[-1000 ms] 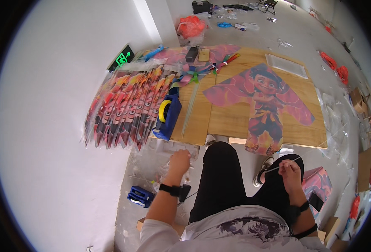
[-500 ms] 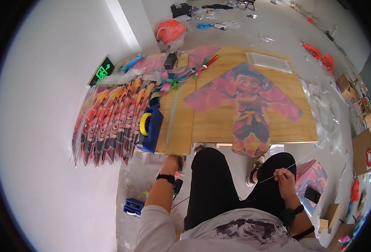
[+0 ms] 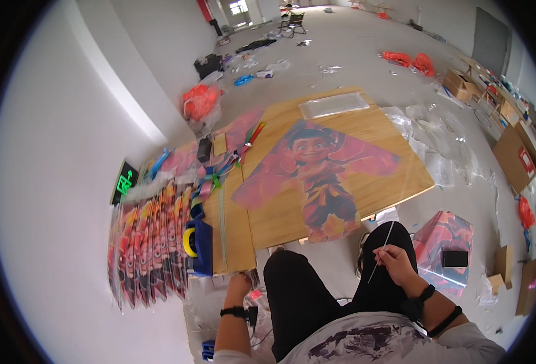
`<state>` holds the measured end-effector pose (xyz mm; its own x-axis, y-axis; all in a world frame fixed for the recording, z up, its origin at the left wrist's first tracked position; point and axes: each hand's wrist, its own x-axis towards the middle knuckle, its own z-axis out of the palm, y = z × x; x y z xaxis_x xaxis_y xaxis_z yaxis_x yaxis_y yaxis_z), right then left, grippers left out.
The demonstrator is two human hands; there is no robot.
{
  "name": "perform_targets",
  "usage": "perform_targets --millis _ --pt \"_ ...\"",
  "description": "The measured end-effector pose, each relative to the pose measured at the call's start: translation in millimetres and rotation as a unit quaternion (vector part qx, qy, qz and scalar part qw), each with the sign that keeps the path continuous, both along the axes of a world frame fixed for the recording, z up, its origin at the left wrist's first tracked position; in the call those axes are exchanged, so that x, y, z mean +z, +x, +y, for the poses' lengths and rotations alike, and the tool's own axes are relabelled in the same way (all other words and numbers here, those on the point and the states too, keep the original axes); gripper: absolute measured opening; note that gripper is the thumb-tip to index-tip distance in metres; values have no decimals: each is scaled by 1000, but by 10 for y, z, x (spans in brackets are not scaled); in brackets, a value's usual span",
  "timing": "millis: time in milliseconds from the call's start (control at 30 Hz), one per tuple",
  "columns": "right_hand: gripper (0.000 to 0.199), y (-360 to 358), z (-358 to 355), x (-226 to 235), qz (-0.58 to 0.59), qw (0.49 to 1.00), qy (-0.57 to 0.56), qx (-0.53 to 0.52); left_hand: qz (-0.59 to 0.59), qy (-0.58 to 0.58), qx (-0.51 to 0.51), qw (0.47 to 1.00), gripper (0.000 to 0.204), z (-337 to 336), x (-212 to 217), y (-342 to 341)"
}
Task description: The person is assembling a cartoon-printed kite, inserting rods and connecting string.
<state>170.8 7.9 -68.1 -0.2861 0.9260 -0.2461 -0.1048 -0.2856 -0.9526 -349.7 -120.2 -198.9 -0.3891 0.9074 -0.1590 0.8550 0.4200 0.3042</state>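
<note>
My right hand [image 3: 395, 261] is over my right knee, thumb and fingers closed around a thin pale rod [image 3: 388, 234] that slants upward. Below the table's front edge at the left is my left hand [image 3: 239, 284]; its fingers are hidden, so I cannot see what they do. A printed kite sheet [image 3: 320, 173] with a cartoon figure lies spread on the wooden table [image 3: 395, 187], its lower end overhanging the front edge. Near my left hand, a blue tape dispenser [image 3: 203, 246] with a yellow roll stands at the table's left corner.
Several folded printed kites [image 3: 150, 242] in clear wrap hang along the left side. Coloured ribbons [image 3: 212, 182], a black box [image 3: 204, 150] and a clear plastic packet [image 3: 335, 105] lie on the table. Right of my knee, a phone [image 3: 455, 259] rests on another printed piece [image 3: 441, 236].
The view has swung up and to the right, showing more of the room. My right hand has tilted the rod more upright. My left hand stays beneath the table edge.
</note>
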Motion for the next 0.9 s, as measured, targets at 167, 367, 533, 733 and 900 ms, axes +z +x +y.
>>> perform_targets --millis 167,367,533,733,900 --pt "16 127 68 87 39 995 12 -88 -78 186 72 977 15 -114 930 560" --pt "14 84 94 928 -157 953 250 67 -377 390 172 822 6 -345 1991 931" --pt "13 116 -87 1475 -214 900 341 168 -700 507 101 492 7 -220 2903 1373" --pt "21 149 -218 1706 -288 800 503 154 -752 488 13 442 9 -210 3436 1787" --pt "21 131 -236 1741 -299 781 526 154 -718 515 3 468 13 -288 3441 1825"
